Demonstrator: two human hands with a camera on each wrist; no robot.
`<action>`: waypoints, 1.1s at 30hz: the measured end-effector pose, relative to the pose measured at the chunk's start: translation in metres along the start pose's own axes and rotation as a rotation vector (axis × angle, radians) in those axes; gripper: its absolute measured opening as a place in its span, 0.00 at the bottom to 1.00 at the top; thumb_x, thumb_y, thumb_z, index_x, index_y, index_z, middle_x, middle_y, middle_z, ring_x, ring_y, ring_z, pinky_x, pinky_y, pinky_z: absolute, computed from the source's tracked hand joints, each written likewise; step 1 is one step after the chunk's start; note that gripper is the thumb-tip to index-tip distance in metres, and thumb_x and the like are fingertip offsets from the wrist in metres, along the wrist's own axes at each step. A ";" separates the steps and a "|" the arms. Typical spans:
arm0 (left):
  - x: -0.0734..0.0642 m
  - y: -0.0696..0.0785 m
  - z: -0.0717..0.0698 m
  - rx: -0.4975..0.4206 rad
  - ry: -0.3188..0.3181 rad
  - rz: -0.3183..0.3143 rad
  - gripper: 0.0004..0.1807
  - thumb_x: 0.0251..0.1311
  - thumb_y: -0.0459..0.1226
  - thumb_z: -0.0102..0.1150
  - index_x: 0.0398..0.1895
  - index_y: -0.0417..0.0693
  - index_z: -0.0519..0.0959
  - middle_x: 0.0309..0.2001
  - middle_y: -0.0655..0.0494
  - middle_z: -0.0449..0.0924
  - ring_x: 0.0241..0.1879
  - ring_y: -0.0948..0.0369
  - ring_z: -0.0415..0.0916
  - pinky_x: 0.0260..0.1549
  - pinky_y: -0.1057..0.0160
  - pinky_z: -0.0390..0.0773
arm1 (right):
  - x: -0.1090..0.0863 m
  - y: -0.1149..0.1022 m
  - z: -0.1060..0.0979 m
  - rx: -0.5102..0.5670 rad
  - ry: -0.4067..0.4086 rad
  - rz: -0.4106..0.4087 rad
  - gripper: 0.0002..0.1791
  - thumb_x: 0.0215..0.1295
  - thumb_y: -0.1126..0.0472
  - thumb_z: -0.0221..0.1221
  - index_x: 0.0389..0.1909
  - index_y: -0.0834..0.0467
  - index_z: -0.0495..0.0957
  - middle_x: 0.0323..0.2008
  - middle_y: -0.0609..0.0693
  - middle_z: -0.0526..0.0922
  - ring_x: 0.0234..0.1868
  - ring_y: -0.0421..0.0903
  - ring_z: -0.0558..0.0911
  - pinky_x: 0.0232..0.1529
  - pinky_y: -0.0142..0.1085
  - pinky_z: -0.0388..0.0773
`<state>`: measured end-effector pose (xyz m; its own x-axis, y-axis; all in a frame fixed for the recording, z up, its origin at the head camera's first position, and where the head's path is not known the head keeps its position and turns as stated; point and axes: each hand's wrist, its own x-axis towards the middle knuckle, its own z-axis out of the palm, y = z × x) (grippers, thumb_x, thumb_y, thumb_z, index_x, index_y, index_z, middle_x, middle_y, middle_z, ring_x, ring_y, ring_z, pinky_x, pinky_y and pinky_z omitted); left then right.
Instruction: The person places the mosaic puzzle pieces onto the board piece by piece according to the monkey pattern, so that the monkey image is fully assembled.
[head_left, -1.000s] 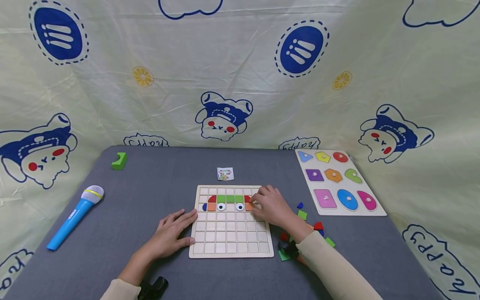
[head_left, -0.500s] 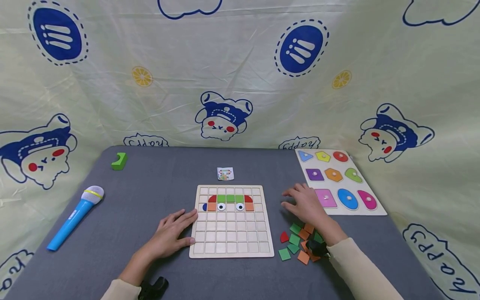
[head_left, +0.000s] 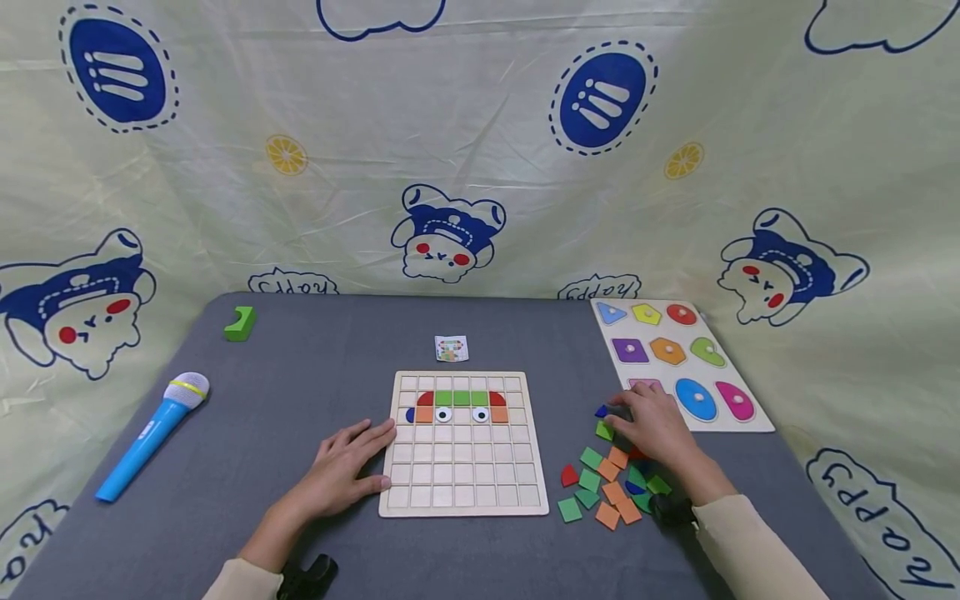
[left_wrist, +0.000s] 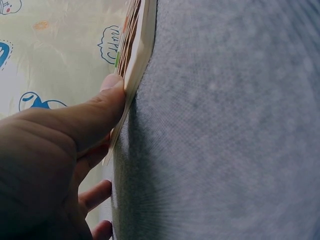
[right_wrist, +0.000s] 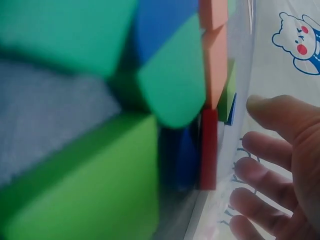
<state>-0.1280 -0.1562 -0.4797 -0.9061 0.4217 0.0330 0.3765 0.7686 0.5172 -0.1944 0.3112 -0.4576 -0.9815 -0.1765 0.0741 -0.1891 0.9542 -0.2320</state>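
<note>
My left hand [head_left: 341,471] rests against the left edge of a pale wooden grid board [head_left: 465,475], its thumb and fingertips touching the rim. In the left wrist view the thumb [left_wrist: 107,97] lies on the board's edge. Set into the grid are red, green and orange pieces, a blue half-round piece [head_left: 410,415] and two eye tiles [head_left: 443,414]. My right hand [head_left: 656,425] hovers, fingers spread and nothing held, beside a small blue piece [head_left: 601,412] and a light green square [head_left: 604,430]. The right wrist view shows a gap between thumb and fingers.
Several loose orange squares [head_left: 607,516], green pieces [head_left: 569,509] and a red piece [head_left: 569,476] lie right of the board. A shape puzzle [head_left: 742,421] sits back right. Behind the grid is a small picture card [head_left: 452,348]. A toy microphone [head_left: 153,433] and green block [head_left: 240,323] are at left.
My right hand has left the board's upper right, where an orange square now shows uncovered, and moved right to the loose pieces. The left hand has stayed in place.
</note>
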 end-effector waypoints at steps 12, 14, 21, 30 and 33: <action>0.000 0.000 0.000 0.001 0.003 0.005 0.38 0.54 0.46 0.64 0.69 0.49 0.64 0.71 0.53 0.62 0.70 0.44 0.54 0.59 0.36 0.53 | 0.007 -0.007 0.005 -0.070 -0.047 0.036 0.25 0.53 0.43 0.65 0.43 0.58 0.83 0.37 0.55 0.77 0.40 0.52 0.69 0.39 0.45 0.66; -0.001 0.001 0.000 -0.001 0.001 0.005 0.38 0.54 0.46 0.64 0.69 0.49 0.64 0.71 0.53 0.62 0.70 0.43 0.54 0.59 0.35 0.53 | 0.008 -0.009 0.005 -0.080 -0.057 0.038 0.24 0.53 0.43 0.65 0.43 0.57 0.83 0.37 0.55 0.77 0.40 0.53 0.69 0.39 0.46 0.67; 0.000 -0.001 0.000 0.001 -0.003 0.001 0.38 0.55 0.47 0.63 0.69 0.50 0.64 0.71 0.54 0.61 0.70 0.44 0.54 0.59 0.35 0.52 | 0.008 -0.013 0.005 -0.065 -0.052 0.000 0.20 0.53 0.48 0.66 0.42 0.57 0.84 0.39 0.56 0.78 0.44 0.55 0.71 0.42 0.49 0.69; -0.001 0.000 0.001 -0.012 0.028 0.027 0.38 0.53 0.47 0.64 0.68 0.48 0.65 0.70 0.52 0.63 0.69 0.43 0.55 0.58 0.35 0.53 | 0.007 -0.015 0.008 -0.073 -0.035 -0.033 0.16 0.54 0.51 0.66 0.38 0.59 0.84 0.37 0.55 0.78 0.40 0.53 0.70 0.39 0.45 0.67; -0.001 0.000 0.000 -0.011 0.023 0.022 0.38 0.54 0.47 0.64 0.69 0.49 0.64 0.70 0.52 0.63 0.69 0.43 0.55 0.58 0.35 0.53 | 0.007 -0.015 0.009 -0.078 -0.034 -0.034 0.16 0.54 0.51 0.66 0.38 0.59 0.84 0.36 0.54 0.78 0.39 0.52 0.70 0.38 0.44 0.66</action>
<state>-0.1270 -0.1569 -0.4802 -0.9021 0.4268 0.0639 0.3940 0.7540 0.5257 -0.1988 0.2939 -0.4620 -0.9752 -0.2161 0.0473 -0.2209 0.9631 -0.1540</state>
